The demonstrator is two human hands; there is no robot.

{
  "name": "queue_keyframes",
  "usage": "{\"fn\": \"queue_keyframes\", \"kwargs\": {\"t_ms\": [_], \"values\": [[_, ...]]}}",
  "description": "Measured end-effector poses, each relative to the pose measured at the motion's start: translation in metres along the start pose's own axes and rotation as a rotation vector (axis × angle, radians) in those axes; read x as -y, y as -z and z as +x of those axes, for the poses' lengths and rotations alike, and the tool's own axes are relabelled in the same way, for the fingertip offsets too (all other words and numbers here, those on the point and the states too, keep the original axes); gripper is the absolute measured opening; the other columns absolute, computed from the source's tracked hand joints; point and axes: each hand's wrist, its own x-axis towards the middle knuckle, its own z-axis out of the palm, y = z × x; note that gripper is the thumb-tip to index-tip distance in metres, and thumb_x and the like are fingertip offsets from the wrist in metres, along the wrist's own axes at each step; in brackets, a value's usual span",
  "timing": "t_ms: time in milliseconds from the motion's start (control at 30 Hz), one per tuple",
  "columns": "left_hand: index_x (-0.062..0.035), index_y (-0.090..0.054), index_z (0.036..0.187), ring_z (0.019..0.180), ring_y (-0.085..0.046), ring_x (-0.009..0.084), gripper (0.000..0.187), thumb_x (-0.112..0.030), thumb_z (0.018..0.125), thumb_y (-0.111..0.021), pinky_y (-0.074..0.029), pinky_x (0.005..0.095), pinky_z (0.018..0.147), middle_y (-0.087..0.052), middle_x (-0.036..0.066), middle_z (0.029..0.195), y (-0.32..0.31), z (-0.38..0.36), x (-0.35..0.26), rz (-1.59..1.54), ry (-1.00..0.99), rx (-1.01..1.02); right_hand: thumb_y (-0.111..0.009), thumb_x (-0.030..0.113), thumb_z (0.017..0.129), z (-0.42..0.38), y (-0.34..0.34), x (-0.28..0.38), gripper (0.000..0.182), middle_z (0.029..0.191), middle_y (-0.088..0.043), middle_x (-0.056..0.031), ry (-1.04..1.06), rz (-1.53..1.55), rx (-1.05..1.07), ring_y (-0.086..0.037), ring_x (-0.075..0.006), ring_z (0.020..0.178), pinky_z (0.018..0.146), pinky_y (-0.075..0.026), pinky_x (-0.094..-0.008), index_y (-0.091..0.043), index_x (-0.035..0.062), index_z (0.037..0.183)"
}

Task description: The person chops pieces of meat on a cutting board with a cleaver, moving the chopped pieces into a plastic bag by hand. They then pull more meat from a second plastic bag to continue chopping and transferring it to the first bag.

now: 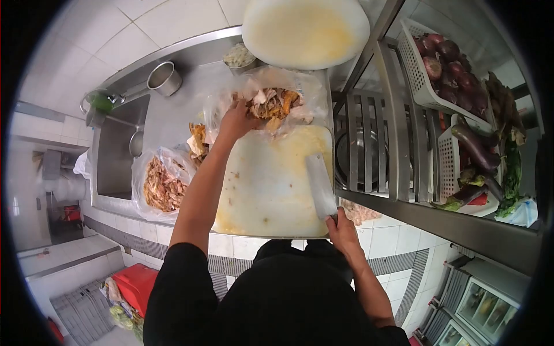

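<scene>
My right hand (343,232) is closed around the handle of a cleaver (321,187), whose broad blade lies over the right side of a white cutting board (265,184). Beyond the board's far edge, my left hand (238,121) reaches into a clear plastic bag (313,95) of cooked meat pieces (277,104). Its fingers curl against the near-left side of the pile, the tips partly hidden. Small scraps and yellowish stains mark the board. To the left, another clear bag (164,181) holds shredded meat, with more browned pieces (198,141) beside it.
A second white board (306,32) leans at the back by a metal container of pale chopped food (239,56). A saucepan (164,79) stands near the sink (118,161). At right, a metal rack (398,127) holds baskets of red onions (450,69) and eggplants (476,150).
</scene>
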Motion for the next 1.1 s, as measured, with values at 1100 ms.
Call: {"fn": "queue_keyframes", "kwargs": {"t_ms": [1100], "values": [[-0.0181, -0.074, 0.117, 0.116, -0.068, 0.0338, 0.028, -0.026, 0.091, -0.068, -0.054, 0.0454, 0.097, -0.072, 0.006, 0.126, -0.006, 0.097, 0.043, 0.364, -0.041, 0.195, -0.061, 0.029, 0.101, 0.003, -0.002, -0.003, 0.036, 0.097, -0.072, -0.0292, 0.000, 0.060, -0.043, -0.070, -0.0493, 0.095, 0.081, -0.054, -0.0523, -0.051, 0.0016, 0.123]]}}
